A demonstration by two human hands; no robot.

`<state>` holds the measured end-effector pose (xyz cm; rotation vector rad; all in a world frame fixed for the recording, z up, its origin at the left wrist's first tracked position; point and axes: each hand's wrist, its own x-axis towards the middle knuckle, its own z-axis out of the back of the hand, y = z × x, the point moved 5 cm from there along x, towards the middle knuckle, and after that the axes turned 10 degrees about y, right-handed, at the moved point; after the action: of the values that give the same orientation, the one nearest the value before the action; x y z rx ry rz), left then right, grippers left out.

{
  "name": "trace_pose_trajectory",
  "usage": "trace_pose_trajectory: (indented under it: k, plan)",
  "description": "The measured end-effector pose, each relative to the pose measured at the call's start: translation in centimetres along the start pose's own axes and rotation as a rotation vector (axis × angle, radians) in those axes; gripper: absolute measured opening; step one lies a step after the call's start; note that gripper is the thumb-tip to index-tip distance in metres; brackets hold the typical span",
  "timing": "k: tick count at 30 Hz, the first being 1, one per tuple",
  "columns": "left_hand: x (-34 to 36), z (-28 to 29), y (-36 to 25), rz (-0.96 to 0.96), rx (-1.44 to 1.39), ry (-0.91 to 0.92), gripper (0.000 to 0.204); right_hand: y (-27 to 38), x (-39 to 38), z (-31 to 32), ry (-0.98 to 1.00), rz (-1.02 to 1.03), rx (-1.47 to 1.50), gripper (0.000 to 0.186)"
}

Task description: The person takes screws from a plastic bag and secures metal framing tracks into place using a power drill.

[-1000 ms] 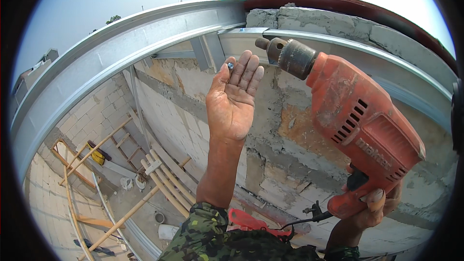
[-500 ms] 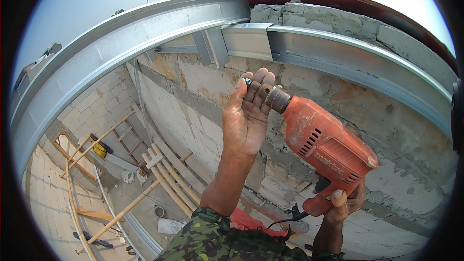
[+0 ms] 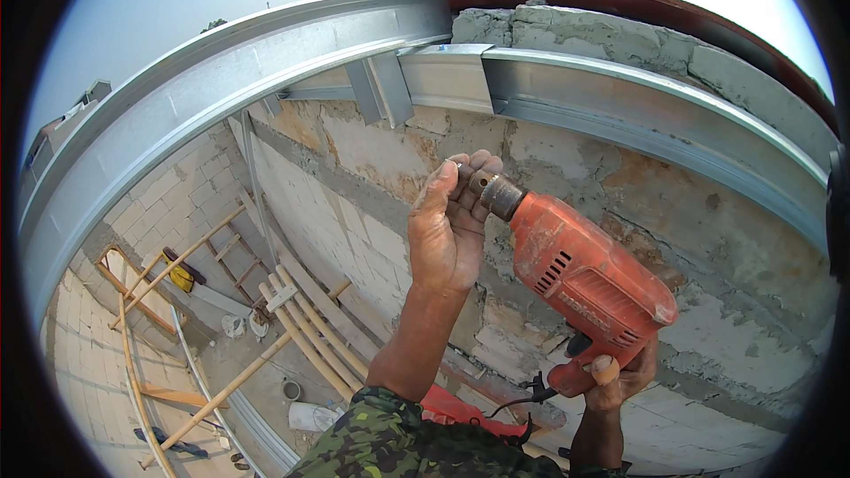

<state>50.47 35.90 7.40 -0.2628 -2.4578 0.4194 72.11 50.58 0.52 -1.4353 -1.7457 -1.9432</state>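
In my right hand (image 3: 615, 373) is a scuffed orange power drill (image 3: 589, 265), gripped by its handle and tilted up to the left. Its dark metal chuck (image 3: 503, 197) points at my left hand (image 3: 450, 230). The fingers of that hand are closed in front of the chuck, palm toward me. A small metal screw (image 3: 459, 167) is pinched between thumb and forefinger, mostly hidden, close to the drill's tip. Whether the screw touches the bit cannot be made out.
Curved-looking galvanized steel beams (image 3: 221, 80) run across the top, along a rough block wall (image 3: 567, 159). Far below are bamboo poles (image 3: 323, 345), a wooden ladder (image 3: 237, 261), a bucket (image 3: 291, 389) and a red object (image 3: 460, 407) near my sleeve. A cord trails from the drill handle.
Both hands have moved slightly down, and the drill has shifted left. My left fingers have curled in around the screw, which now sits nearer the chuck and shows less.
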Motion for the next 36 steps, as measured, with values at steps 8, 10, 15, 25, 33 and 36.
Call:
trace_pose_trajectory:
  k: [8,10,15,25,33,36]
  plan:
    - [-0.1,0.8,0.7,0.031,-0.03,0.001,0.024,-1.0,-0.4,-0.6,-0.033,-0.049,-0.044,0.084]
    - [-0.3,0.8,1.1,0.046,-0.002,0.003,0.033,-1.3,-0.4,-0.7,-0.031,-0.014,-0.022,0.081]
    - [-1.9,-0.1,2.5,0.147,-0.065,0.105,0.059,-1.8,0.1,-1.2,-0.008,-0.041,0.077,0.073]
    - [-4.3,-4.3,4.6,0.222,0.022,0.225,0.065,-0.9,3.0,-2.2,0.079,-0.165,0.182,0.077]
    - [-0.8,-6.0,3.2,0.135,0.025,0.305,0.063,1.6,5.3,-5.1,0.345,-0.282,0.384,0.083]
    - [-0.3,-6.4,2.6,0.131,-0.094,0.28,0.056,1.4,6.0,-6.5,0.408,-0.285,0.494,0.08]
